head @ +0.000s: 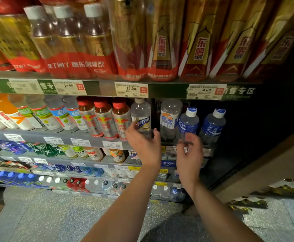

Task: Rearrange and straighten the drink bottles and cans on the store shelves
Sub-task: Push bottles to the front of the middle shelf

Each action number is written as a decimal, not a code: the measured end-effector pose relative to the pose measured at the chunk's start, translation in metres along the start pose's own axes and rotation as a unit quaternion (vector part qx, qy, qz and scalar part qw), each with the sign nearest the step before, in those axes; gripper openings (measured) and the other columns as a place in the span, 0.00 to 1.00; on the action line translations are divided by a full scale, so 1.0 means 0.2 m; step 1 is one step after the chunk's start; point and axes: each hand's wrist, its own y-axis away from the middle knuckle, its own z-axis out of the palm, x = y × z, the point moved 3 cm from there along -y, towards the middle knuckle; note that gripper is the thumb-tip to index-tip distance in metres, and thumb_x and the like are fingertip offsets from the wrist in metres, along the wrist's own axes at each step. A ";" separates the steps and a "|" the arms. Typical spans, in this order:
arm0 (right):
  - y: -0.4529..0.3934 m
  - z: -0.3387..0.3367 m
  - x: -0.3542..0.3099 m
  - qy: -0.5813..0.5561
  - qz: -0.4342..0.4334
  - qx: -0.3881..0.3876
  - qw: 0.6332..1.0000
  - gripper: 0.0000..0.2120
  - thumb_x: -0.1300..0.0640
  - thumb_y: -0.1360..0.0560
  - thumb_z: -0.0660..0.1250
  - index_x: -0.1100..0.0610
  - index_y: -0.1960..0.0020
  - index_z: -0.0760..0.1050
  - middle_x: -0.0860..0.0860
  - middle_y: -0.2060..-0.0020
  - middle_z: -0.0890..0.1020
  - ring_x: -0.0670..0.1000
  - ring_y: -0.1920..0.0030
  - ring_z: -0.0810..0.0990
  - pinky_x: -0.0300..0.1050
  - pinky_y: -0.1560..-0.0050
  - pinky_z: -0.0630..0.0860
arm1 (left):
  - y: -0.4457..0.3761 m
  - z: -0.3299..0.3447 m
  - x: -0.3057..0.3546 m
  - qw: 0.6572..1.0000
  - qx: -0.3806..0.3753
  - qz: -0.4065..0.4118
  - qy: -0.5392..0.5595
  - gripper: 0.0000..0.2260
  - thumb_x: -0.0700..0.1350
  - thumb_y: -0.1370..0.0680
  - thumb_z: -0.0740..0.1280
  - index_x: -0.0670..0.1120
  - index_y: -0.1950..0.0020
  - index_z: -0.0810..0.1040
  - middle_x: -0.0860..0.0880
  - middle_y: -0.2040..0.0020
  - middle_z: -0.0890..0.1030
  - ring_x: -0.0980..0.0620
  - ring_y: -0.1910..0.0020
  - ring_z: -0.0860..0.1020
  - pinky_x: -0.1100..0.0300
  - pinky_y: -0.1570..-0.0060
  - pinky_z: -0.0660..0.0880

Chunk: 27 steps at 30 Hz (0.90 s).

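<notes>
at the second shelf (59,137), both arms are reaching up from below. left hand (143,145) is hovering open, thumb and fingers spread, just before a clear bottle with a white cap (141,117). right hand (189,151) is hanging with fingers loosely curled, gripping nothing, in front of a blue-labelled pocari sweat bottle (188,124), beside another blue bottle (213,126).

clear glossy plastic bottles (140,117), speckled floor (55,212)

Clear bottle (141,116) upright beside three red-capped bottles (104,117) (labels blurred), seemingly ungripped
</notes>
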 end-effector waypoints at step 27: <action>-0.14 -0.02 -0.08 0.091 -0.135 -0.052 0.985 0.23 0.58 0.22 0.66 0.60 0.29 0.68 0.56 0.36 0.74 0.55 0.39 0.77 0.52 0.39 0.77 | 0.01 0.19 0.02 0.960 -0.255 -0.053 0.101 0.39 0.36 0.33 0.78 0.45 0.26 0.62 0.49 0.37 0.79 0.56 0.39 0.79 0.58 0.38 0.76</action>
